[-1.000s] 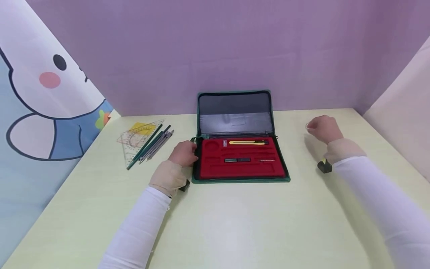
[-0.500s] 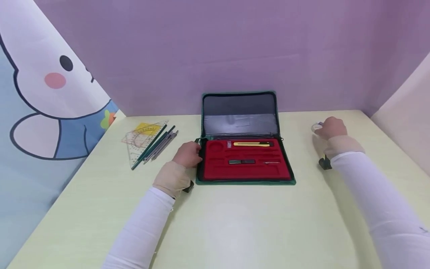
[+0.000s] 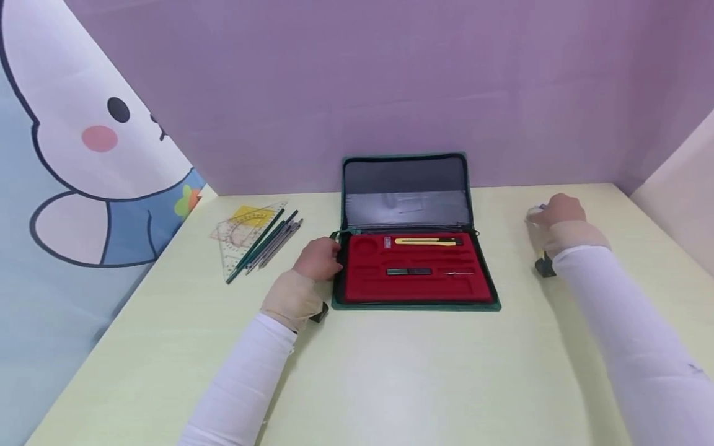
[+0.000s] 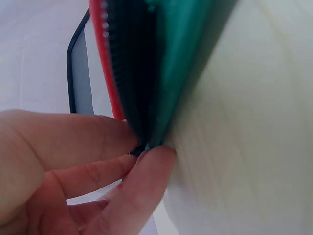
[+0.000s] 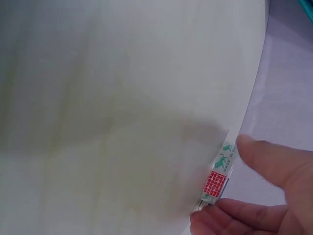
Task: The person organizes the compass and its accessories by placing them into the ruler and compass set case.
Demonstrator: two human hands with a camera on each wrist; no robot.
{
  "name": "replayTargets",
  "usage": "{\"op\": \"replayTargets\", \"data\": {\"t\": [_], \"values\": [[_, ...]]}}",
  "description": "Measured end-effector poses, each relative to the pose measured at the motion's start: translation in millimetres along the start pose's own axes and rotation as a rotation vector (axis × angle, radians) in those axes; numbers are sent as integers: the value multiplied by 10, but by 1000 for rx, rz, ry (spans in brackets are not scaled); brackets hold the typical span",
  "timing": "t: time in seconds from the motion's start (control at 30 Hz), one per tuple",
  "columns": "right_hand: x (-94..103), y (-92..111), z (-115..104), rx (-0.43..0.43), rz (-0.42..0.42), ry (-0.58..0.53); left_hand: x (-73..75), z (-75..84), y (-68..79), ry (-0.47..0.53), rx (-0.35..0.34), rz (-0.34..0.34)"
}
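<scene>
My left hand (image 3: 320, 259) pinches the left edge of an open green zip case (image 3: 415, 306). The left wrist view shows the thumb and fingers (image 4: 151, 181) at the zip's corner. Red moulded lining (image 3: 368, 289) fills the case, holding a yellow utility knife (image 3: 426, 241), a small clear box (image 3: 387, 242), a dark green-and-black piece (image 3: 409, 271) and a thin metal piece (image 3: 458, 272). At the table's back right, my right hand (image 3: 563, 210) holds what looks like a small clear tape roll (image 5: 215, 178), with red and green print, between thumb and fingers.
Clear set squares and a protractor (image 3: 237, 238), one part yellow, lie left of the case. Beside them are green pencils (image 3: 255, 246) and silver metal drawing tools (image 3: 281, 241). A purple cloth (image 3: 279, 93) hangs behind the table (image 3: 390, 371).
The whole head view has shifted, so things sit further right in it. My right hand has moved slightly away from the case with the tape roll. My left hand stays at the case edge.
</scene>
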State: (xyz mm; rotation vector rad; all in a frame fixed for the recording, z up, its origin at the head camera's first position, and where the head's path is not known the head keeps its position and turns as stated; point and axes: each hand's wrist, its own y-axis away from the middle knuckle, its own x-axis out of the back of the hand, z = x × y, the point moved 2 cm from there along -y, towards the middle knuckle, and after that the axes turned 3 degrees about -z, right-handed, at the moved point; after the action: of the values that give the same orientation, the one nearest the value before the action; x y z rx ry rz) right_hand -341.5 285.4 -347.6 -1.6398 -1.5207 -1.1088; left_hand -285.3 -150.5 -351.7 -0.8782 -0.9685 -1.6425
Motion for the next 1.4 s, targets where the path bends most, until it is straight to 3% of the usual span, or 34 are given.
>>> {"op": "replayTargets", "data": {"t": [0.17,0.3,0.53,0.73,1.07,1.4], "values": [[11,37,-1,-12,-30,-6,-4,12,-5,-15,-3,-3],[15,0,5,8,-3,26,0,18,-3,-24,0,0],[39,-47,19,23,5,-13,18,38,16,-14,12,-5],[107,-31,-63,104,-29,42,9,39,20,-9,10,-3],[84,65,-386,271,-66,60,-3,18,23,-12,11,4],[-28,156,-818,385,-109,60,-5,26,0,-4,13,6]]}}
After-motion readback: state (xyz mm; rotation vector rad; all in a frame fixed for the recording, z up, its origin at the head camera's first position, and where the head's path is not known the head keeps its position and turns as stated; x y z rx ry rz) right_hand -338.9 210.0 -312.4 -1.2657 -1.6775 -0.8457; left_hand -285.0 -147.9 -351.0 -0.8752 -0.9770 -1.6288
